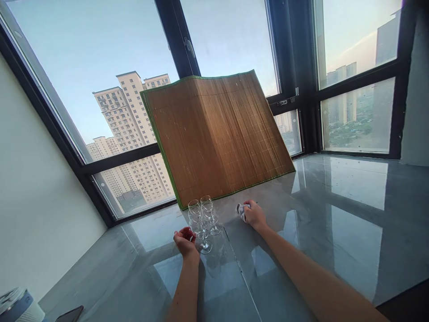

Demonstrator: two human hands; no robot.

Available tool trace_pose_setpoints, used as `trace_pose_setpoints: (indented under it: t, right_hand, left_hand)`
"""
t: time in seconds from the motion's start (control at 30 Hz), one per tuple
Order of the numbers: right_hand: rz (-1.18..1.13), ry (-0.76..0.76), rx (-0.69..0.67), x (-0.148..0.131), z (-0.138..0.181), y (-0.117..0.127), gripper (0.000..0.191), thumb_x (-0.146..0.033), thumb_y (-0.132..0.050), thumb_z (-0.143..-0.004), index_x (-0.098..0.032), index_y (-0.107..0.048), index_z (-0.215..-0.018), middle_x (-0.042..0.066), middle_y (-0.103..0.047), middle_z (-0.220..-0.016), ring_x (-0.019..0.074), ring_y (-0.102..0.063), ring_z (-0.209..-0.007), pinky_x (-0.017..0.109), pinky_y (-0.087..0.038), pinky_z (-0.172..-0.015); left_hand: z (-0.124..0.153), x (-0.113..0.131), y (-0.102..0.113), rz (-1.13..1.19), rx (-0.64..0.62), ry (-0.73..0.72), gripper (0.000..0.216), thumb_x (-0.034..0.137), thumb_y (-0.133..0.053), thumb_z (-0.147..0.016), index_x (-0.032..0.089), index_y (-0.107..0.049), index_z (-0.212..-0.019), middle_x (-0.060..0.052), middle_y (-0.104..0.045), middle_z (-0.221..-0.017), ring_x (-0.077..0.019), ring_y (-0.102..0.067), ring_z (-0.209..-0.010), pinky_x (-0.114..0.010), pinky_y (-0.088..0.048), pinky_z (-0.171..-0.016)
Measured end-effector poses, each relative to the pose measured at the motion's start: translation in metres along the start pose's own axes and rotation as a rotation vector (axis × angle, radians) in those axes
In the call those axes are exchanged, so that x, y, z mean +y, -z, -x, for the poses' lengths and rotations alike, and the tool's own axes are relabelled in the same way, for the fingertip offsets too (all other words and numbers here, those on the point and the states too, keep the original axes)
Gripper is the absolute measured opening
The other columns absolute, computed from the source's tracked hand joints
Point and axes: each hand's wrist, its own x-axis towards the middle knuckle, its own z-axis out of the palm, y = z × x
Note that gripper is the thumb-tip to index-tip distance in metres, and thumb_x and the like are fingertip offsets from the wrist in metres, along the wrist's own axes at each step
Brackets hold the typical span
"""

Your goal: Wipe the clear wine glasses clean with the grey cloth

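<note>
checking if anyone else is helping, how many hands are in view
2: the left hand, at the near left of the stemmed glasses, and the right hand, to their right, holding a crumpled cloth. No other hand shows.

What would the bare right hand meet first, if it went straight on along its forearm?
The right hand would probably meet the lower part of the brown, rectangular, green-edged mat, though depth is unclear.
</note>
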Motion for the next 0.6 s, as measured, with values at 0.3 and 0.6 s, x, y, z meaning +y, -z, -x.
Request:
trace_pose_setpoints:
  t: [0.3, 0.6]
  right_hand:
    - [0.021, 0.010, -0.011, -0.0014, 0.0012, 0.0011, 0.031, -0.024, -0.046, -0.086, -0.020, -0.068, -0.107, 0.010, -0.074, -0.102, 0.0242, -0.067, -0.094, 0.028, -0.045, -0.072]
    - [0.043, 0.014, -0.022, 0.0008, -0.0024, -0.0018, 0.031, -0.022, -0.046, -0.086, -0.020, -0.069, -0.107, 0.010, -0.074, -0.104, 0.0240, -0.068, -0.097, 0.028, -0.044, -0.074]
  left_hand:
    - [0.0007, 0.0007, -0.0015, -0.031, -0.005, -0.016, 0.043, 0.057, -0.039, -0.083, 0.020, -0.058, -0.072, 0.000, -0.054, -0.062, -0.0150, -0.050, -0.055, -0.030, -0.041, -0.060]
    - [0.0022, -0.0006, -0.0021, -0.056, -0.013, -0.014, 0.041, 0.051, -0.036, -0.086, 0.019, -0.059, -0.072, 0.000, -0.055, -0.060, -0.0149, -0.051, -0.053, -0.030, -0.039, -0.060]
